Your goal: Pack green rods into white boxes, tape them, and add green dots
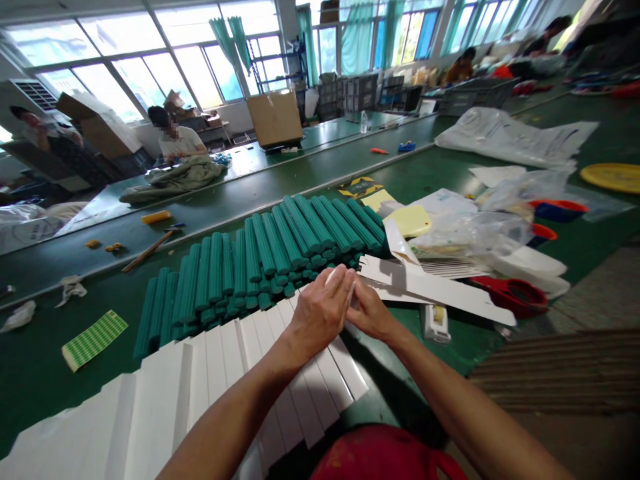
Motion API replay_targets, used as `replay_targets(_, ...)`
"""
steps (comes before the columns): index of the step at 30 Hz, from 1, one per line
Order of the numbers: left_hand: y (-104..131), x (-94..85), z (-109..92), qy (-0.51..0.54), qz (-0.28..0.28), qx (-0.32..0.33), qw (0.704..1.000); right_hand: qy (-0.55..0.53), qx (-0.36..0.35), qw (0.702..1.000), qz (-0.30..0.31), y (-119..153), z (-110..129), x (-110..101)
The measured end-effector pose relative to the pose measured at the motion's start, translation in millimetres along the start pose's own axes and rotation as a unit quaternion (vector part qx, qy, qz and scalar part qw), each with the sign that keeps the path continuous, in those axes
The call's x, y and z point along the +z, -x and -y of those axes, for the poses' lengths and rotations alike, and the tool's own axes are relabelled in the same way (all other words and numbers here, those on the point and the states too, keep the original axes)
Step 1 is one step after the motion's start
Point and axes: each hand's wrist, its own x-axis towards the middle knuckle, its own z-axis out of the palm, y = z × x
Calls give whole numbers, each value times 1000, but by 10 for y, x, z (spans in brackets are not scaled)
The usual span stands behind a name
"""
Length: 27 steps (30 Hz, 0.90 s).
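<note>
My left hand (pixel 320 312) and my right hand (pixel 374 311) meet at the middle of the view, fingers closed around a narrow white box (pixel 351 293). The fingers hide most of it. Just beyond my hands lies a long pile of green ribbed sticks (pixel 260 250), stacked in several layers. A row of flat white boxes (pixel 225 357) overlaps along the bench, partly under my left forearm. Right of my hands, a long white box (pixel 440 287) lies at an angle, close to a white tape dispenser (pixel 436 323).
Clear plastic bags (pixel 465 233), yellow cards (pixel 407 220) and red tape rings (pixel 515 295) crowd the right side. A green-patterned sticker sheet (pixel 95 340) lies left on the green bench (pixel 40 380). Across the bench sits a person (pixel 183 140) beside a cardboard box (pixel 275 119).
</note>
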Motion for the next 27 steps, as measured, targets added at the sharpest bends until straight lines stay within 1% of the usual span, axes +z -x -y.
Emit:
replay_targets(3, 2, 0, -14, -8, 19, 23, 1000, 0, 4, 1000, -9, 21, -9, -9)
replay_targets(5, 11, 41, -34, -4, 7, 26, 1000, -3, 3, 1000, -17, 27, -22, -15)
replay_targets(7, 23, 119, -66, 17, -26, 12, 999, -10, 0, 1000, -21, 20, -22, -23)
replay_targets(10, 44, 258, -137, 72, -99, -8, 992, -7, -9, 1000, -23, 33, -1, -55)
replay_targets(12, 64, 319, -189, 102, -136, -11, 985, 8, -15, 1000, -7, 128, -6, -112)
replay_targets(13, 78, 335, -213, 111, -145, -12, 983, 12, -10, 1000, 6, 221, -31, -158)
replay_targets(14, 95, 341, -233, 118, -148, -15, 982, 14, 15, 1000, 8, 346, -76, -217)
replay_targets(15, 115, 342, -249, 122, -149, -21, 981, 16, 68, 997, -25, 502, -143, -291)
replay_targets(16, 135, 339, -262, 125, -150, -27, 980, 22, 140, 986, -88, 684, -232, -380)
replay_targets(17, 155, 336, -271, 126, -152, -32, 980, 32, 228, 956, -183, 880, -339, -479)
replay_targets(18, 173, 334, -279, 127, -156, -36, 979, 54, 326, 890, -316, 1079, -458, -586)
replay_targets(19, 189, 334, -287, 128, -160, -37, 978, 78, 376, 835, -393, 1270, -580, -692)
replay_targets(20, 201, 336, -295, 128, -163, -37, 978, 90, 412, 795, -436, 1442, -700, -790)
replay_targets(21, 210, 340, -305, 128, -165, -37, 977, 95, 446, 761, -463, 1586, -811, -873)
replay_targets(23, 221, 346, -324, 128, -167, -35, 977, 78, 502, 719, -474, 1782, -990, -975)
replay_targets(25, 227, 346, -340, 129, -168, -35, 977, 39, 554, 691, -463, 1860, -1113, -995)
replay_targets(27, 234, 337, -348, 131, -170, -34, 976, 0, 594, 668, -448, 1853, -1199, -981)
